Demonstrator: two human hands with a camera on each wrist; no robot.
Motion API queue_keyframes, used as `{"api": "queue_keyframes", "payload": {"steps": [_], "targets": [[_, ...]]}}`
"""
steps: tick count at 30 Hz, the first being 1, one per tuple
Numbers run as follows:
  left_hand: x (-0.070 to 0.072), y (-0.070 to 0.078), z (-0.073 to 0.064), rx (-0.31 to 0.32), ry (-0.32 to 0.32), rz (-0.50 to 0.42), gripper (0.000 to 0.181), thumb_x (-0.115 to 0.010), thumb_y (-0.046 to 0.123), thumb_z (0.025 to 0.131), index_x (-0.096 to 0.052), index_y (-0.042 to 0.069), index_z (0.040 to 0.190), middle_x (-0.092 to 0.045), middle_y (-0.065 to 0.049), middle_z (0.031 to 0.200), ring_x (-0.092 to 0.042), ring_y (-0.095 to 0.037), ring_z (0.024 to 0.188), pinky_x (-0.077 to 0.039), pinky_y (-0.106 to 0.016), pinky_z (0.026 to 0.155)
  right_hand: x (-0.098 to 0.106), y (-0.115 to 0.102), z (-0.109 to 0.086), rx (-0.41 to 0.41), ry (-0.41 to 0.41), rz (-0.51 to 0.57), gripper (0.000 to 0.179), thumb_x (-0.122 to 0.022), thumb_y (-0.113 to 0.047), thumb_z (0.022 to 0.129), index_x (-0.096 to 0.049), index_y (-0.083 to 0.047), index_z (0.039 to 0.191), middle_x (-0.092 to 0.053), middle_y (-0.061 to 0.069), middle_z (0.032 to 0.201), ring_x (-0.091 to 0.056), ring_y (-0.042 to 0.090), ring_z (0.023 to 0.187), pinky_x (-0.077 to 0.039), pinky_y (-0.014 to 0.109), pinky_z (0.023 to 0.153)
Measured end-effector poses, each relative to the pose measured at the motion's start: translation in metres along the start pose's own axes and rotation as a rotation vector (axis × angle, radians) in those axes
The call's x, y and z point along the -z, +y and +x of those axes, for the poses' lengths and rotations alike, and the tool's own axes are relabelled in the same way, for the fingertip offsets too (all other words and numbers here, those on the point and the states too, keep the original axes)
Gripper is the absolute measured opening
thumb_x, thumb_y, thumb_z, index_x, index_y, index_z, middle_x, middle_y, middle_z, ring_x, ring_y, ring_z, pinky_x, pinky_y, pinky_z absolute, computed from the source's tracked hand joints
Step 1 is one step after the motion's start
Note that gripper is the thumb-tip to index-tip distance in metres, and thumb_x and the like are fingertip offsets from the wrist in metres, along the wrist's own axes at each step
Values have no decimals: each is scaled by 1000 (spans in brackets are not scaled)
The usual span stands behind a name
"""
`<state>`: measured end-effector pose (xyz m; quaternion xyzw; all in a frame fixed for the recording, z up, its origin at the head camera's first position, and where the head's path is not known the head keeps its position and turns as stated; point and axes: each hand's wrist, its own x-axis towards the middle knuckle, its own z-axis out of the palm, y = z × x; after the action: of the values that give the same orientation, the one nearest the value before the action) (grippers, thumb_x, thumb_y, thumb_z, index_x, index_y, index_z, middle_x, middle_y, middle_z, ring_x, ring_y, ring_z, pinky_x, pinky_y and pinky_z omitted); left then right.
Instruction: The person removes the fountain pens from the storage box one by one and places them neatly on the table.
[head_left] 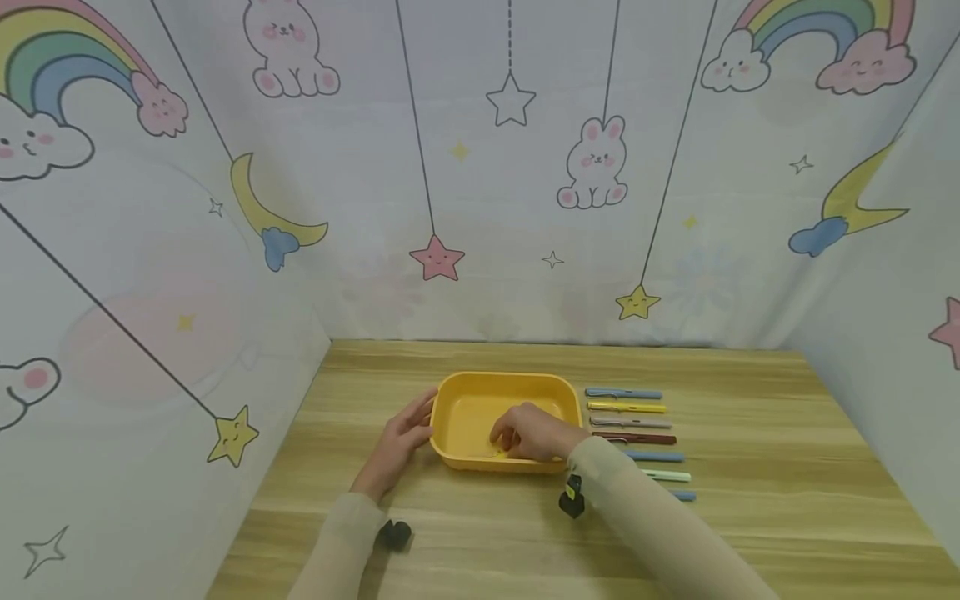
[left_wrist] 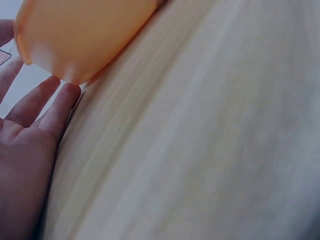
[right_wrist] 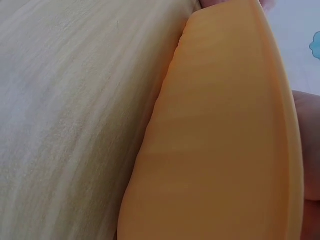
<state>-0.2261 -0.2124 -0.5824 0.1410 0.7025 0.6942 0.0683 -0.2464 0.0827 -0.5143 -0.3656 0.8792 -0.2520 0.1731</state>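
A yellow-orange plastic tray point(head_left: 465, 464) with rounded corners stands on the table. My left hand point(head_left: 396, 446) touches its left end with extended fingers; the left wrist view shows the fingertips point(left_wrist: 72, 90) against the tray's outer wall. Over the tray's near right rim reaches my right hand point(head_left: 536, 432), its fingers curled down close to the tray floor. By those fingertips lies a small pale yellow thing point(head_left: 500, 453), mostly covered, whose kind I cannot make out. Whether the fingers pinch it is hidden. In the right wrist view the tray wall point(right_wrist: 215, 135) covers most of that hand.
Several clip pens lie in a column right of the tray, among them a yellow pen point(head_left: 627, 407), a dark red pen point(head_left: 645, 438) and a pale green pen point(head_left: 669, 476). My right forearm partly covers the nearest ones. A printed curtain point(head_left: 510, 192) borders the wooden table point(head_left: 480, 550).
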Motion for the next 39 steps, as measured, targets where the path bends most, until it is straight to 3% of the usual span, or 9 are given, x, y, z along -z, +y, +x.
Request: {"api": "queue_keyframes", "payload": {"steps": [14,23,30,35,39], "targets": [[0,1,0,4,-4,2,62,-57,8,104,-42,21,163,-42,-14,165,-43,-35,150,-50,-30,107,0,-1,-1,26,25,-69,27,-82,1,88,-80,-8,113,-77,0,98,-67,10,85,-58,26,80],[0,1,-1,9,0,2,62,-56,5,103,-42,18,162,-44,-16,164,-42,-36,150,-49,-27,106,4,-4,-5,-48,30,-41,25,-77,0,91,-80,-7,115,-79,2,107,-69,10,91,-60,34,88],[0,2,0,11,4,10,62,-56,6,103,-42,18,162,-44,-15,164,-43,-35,150,-50,-27,106,6,-4,-7,-27,98,-53,23,-72,1,93,-81,-9,112,-79,2,107,-69,14,94,-59,39,89],[0,2,0,1,4,8,63,-57,6,102,-42,16,162,-43,-17,164,-43,-37,149,-50,-27,105,9,-6,-11,-25,174,-45,28,-69,3,93,-80,-6,117,-78,6,112,-71,23,106,-57,45,95],[0,1,0,5,5,18,63,-58,9,102,-42,17,163,-44,-15,164,-43,-35,149,-49,-27,106,13,-8,-15,-14,225,-36,29,-69,3,94,-77,-3,121,-77,8,112,-71,26,106,-57,46,94]]}}
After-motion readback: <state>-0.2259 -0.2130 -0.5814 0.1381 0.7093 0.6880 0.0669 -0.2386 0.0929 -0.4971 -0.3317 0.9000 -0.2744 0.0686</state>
